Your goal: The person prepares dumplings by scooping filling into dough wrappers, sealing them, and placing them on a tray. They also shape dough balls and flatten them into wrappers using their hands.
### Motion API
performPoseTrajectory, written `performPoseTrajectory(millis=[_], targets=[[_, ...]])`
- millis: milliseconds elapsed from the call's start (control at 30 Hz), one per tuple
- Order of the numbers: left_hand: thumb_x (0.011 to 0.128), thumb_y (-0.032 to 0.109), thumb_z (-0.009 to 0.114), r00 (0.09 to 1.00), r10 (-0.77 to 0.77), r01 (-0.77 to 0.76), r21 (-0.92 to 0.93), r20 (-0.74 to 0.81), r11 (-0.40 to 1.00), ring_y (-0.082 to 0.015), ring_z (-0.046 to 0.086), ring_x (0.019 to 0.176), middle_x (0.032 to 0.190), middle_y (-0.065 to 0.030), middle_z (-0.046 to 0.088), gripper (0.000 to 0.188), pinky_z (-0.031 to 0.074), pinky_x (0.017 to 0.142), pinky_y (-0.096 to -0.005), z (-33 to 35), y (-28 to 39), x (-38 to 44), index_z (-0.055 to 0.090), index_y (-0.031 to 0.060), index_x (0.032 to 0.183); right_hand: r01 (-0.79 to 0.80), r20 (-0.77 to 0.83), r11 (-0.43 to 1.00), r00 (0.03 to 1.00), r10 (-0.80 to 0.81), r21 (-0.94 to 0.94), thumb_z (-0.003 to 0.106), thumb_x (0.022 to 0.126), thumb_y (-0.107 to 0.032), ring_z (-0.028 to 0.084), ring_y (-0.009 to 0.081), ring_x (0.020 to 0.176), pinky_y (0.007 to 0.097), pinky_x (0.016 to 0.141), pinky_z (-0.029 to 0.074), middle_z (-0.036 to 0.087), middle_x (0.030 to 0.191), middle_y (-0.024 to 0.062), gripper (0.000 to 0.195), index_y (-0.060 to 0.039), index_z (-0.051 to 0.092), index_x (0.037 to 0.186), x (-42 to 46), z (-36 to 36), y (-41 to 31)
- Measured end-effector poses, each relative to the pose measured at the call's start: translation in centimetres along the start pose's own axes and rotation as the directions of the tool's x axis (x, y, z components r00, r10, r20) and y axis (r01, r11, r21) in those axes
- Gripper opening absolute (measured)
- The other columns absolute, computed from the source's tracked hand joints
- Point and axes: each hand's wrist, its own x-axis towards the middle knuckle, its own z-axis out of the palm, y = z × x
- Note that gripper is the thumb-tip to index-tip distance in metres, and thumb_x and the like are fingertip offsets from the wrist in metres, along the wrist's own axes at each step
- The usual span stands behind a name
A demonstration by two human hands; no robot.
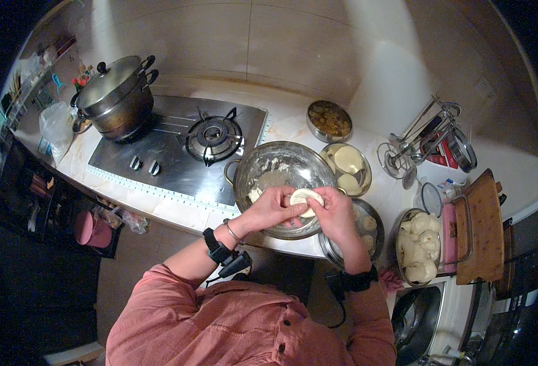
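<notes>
Both of my hands hold one small round of pale dough (301, 196) above a wide steel basin (249, 170). My left hand (271, 207) supports it from the left, thumb across its lower edge. My right hand (335, 209) pinches its right side, and the thumb presses into the hollowed middle. Flour and dough scraps (255, 195) cling to the basin's inside. Behind my right hand, flat dough rounds (348, 159) lie in a steel dish. Partly under my right forearm, a round metal tray (378, 231) holds small shaped dough pieces (368, 223).
A bowl of brown chunky filling (329, 120) stands at the back. Dough lumps (419, 244) fill an oval container at right, near a wooden board (481, 231) and utensil rack (433, 130). Left are a gas burner (213, 135) and a lidded steel pot (118, 103).
</notes>
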Motion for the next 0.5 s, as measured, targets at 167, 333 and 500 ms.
performPoseTrajectory(millis=[167, 333, 500], targets=[[0.094, 0.007, 0.055, 0.998, 0.057, -0.057, -0.003, -0.021, 0.998, -0.012, 0.066, 0.067, 0.084, -0.0069, 0.065, 0.016, 0.052, 0.055, -0.021, 0.5, -0.5, 0.1, 0.057, -0.0056, 0.104, -0.017, -0.058, 1.0, 0.998, 0.015, -0.021, 0.065, 0.085, -0.009, 0.066, 0.0172, 0.076, 0.0306, 0.067, 0.052, 0.068, 0.085, 0.0143, 0.021, 0.0013, 0.059, 0.102, -0.4, 1.1, 0.6], [0.095, 0.011, 0.055, 0.997, -0.04, 0.035, 0.082, 0.061, 0.996, -0.0124, 0.066, 0.064, 0.082, -0.0084, 0.066, 0.018, 0.054, 0.055, -0.0218, -0.8, -0.5, 0.4, 0.057, -0.0053, 0.103, -0.057, 0.079, 0.986, 0.996, 0.045, 0.16, 0.067, 0.085, -0.013, 0.067, 0.0201, 0.076, 0.0319, 0.068, 0.052, 0.069, 0.087, 0.0166, 0.029, 0.0, 0.06, 0.11, -0.5, 0.5, 0.9], [0.096, 0.016, 0.055, 0.983, -0.04, 0.018, 0.123, 0.179, 0.992, -0.0115, 0.066, 0.063, 0.08, -0.0075, 0.066, 0.023, 0.054, 0.055, -0.0221, -1.1, -0.5, 0.8, 0.058, -0.0047, 0.104, 0.078, 0.083, 0.982, 0.992, -0.093, 0.17, 0.067, 0.084, -0.012, 0.067, 0.0198, 0.077, 0.031, 0.071, 0.052, 0.07, 0.09, 0.0151, 0.033, -0.0004, 0.061, 0.114, -0.2, -0.2, 1.0]])
